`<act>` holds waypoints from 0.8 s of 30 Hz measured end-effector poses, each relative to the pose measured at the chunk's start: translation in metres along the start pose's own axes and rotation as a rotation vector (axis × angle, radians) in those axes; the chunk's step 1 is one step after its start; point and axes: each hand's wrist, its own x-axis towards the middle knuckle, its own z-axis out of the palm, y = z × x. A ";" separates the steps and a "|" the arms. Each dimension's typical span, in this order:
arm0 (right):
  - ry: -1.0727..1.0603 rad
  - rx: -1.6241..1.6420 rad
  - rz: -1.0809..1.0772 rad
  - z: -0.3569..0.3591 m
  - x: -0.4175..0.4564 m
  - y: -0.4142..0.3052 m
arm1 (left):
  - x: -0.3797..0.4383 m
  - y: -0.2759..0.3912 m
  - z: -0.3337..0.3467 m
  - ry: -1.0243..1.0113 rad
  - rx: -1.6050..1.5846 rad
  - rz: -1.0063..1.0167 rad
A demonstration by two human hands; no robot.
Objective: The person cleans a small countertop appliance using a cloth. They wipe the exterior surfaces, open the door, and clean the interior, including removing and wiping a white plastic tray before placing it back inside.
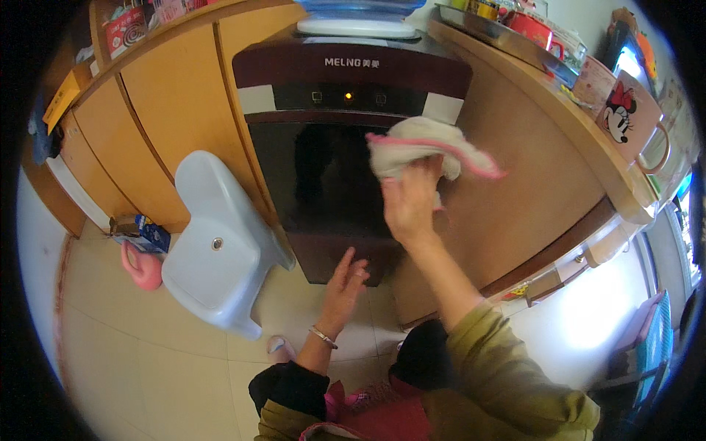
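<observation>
In the head view, my right hand [411,204] holds a white cloth with a pink edge [422,135] at the upper right part of the dark door of a water dispenser [331,182]. The cloth is bunched above the fingers and partly blurred. My left hand [347,281], with a bracelet at its wrist, is held low near the dispenser's lower front, its fingers apart and holding nothing. Whether it touches the panel I cannot tell. An amber light glows on the dispenser's top panel, and a blue bottle [361,8] stands on top.
A light blue plastic chair [220,248] stands left of the dispenser, before wooden cabinet doors [171,105]. Farther left are a pink plastic object [143,270] and a blue box [149,234]. At right, a wooden counter [601,160] bears a metal tray [496,33] and a mug [629,118].
</observation>
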 end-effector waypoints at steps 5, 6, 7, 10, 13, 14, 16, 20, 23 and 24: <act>-0.036 0.455 0.213 0.066 -0.069 0.041 | 0.024 0.025 -0.024 0.287 0.149 0.264; -0.070 0.548 0.271 0.072 -0.084 0.046 | 0.028 0.030 -0.030 0.356 0.180 0.304; -0.108 0.291 0.174 0.061 -0.090 0.039 | 0.029 0.036 -0.041 0.436 0.216 0.343; -0.127 0.040 0.078 0.040 -0.065 0.020 | 0.038 0.043 -0.071 0.500 0.225 0.336; 0.081 -0.060 -0.193 0.007 -0.004 0.014 | 0.050 0.053 -0.073 0.498 0.228 0.352; 0.173 -0.115 -0.328 -0.005 0.023 0.019 | 0.054 0.053 -0.073 0.488 0.235 0.360; 0.245 -0.349 -0.309 -0.019 0.067 0.018 | 0.056 0.052 -0.081 0.481 0.289 0.361; 0.114 0.013 0.044 -0.050 0.140 0.012 | 0.064 0.059 -0.079 0.456 0.229 0.379; 0.099 0.509 0.197 -0.029 0.154 0.028 | 0.075 0.064 -0.071 0.434 0.062 0.405; 0.074 0.442 0.107 -0.026 0.158 0.020 | 0.078 0.063 -0.070 0.430 0.010 0.409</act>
